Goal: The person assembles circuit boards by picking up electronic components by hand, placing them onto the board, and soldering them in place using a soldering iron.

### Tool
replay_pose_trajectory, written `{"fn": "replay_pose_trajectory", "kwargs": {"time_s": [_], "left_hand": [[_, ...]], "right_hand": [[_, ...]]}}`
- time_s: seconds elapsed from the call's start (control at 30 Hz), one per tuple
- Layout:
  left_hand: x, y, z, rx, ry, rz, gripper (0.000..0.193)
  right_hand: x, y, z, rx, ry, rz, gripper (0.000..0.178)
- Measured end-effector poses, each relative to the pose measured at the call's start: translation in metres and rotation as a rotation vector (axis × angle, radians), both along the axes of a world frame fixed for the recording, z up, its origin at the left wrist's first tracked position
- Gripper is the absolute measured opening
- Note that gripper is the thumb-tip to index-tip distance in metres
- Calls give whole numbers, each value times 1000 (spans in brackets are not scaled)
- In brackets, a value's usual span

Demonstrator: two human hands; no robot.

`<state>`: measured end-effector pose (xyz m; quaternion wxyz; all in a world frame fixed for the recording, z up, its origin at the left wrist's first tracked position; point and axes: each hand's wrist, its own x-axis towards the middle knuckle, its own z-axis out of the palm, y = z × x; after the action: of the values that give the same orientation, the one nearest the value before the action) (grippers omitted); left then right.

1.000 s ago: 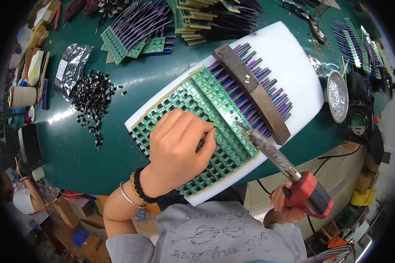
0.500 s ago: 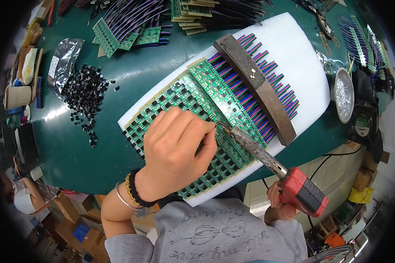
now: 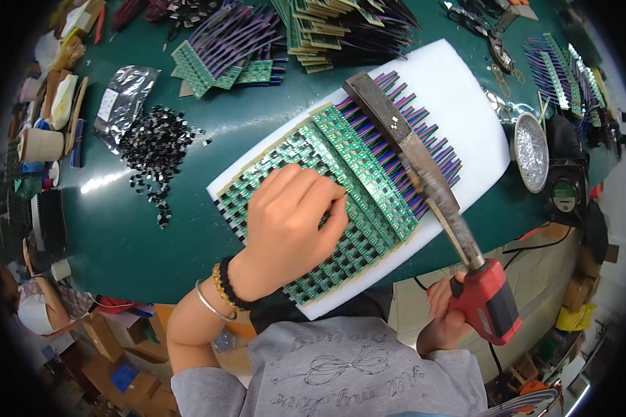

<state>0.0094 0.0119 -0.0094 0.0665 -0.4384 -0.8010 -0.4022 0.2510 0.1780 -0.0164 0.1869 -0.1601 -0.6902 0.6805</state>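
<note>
My left hand [image 3: 292, 226] is closed in a pinch over the green circuit boards [image 3: 368, 174]; whatever lies between its fingertips is too small to make out. Rows of small black parts [image 3: 348, 260] stand on the boards. At the lower right, my right hand [image 3: 446, 313] grips a red and black soldering gun [image 3: 490, 299]. Its long metal barrel is blurred and points up and left, passing in front of the dark metal bar [image 3: 375, 101]. That bar lies across the boards' striped wires [image 3: 448, 156]. A white foam pad [image 3: 476, 111] is underneath.
A pile of loose black parts [image 3: 156, 146] sits at left beside a silvery bag [image 3: 129, 97]. Wired boards [image 3: 222, 52] and a board stack [image 3: 320, 35] lie at the back. A metal dish [image 3: 531, 153] stands at right, near pliers [image 3: 499, 52]. At far left is a person [image 3: 45, 309].
The soldering gun's tip has swung away from my left fingertips, up and right toward the metal bar. My left hand stays pinched over the boards. The whole view has shifted slightly.
</note>
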Motion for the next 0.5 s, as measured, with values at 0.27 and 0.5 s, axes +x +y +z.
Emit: {"fn": "replay_pose_trajectory", "kwargs": {"time_s": [0.27,0.5], "left_hand": [[-1,-28,24,79,134,59,9],[23,-96,19,144,92,185,10]], "right_hand": [[25,64,10,1170,-498,-855,45],[-38,84,216,718,312,-478,24]]}}
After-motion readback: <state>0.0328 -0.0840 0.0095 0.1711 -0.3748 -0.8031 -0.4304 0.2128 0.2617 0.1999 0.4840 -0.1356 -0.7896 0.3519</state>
